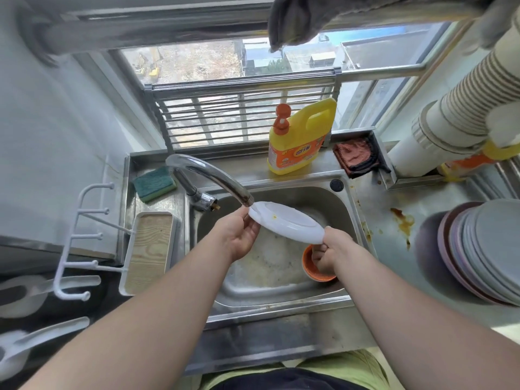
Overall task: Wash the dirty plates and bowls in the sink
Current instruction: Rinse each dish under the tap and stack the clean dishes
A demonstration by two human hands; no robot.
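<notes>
1. Head view: I hold a white plate over the steel sink, underside facing me, tilted down to the right, its upper left rim just under the faucet spout.
2. My left hand pinches the plate's left rim, thumb on top, fingers curled beneath.
3. My right hand grips the plate's lower right rim, fingers curled around the edge.
4. Small yellow specks show on the plate near its upper rim.
5. An orange bowl sits in the basin under my right hand, partly hidden by it.
6. The basin floor looks wet, with whitish residue.
7. A green and yellow sponge lies on the ledge left of the faucet.
8. A yellow detergent bottle with an orange pump stands on the back ledge; a reddish cloth lies in a tray to its right.
9. A stack of plates sits on the counter to the right, well apart from the sink.
10. Brown stains mark the counter between the sink and that stack.
</notes>
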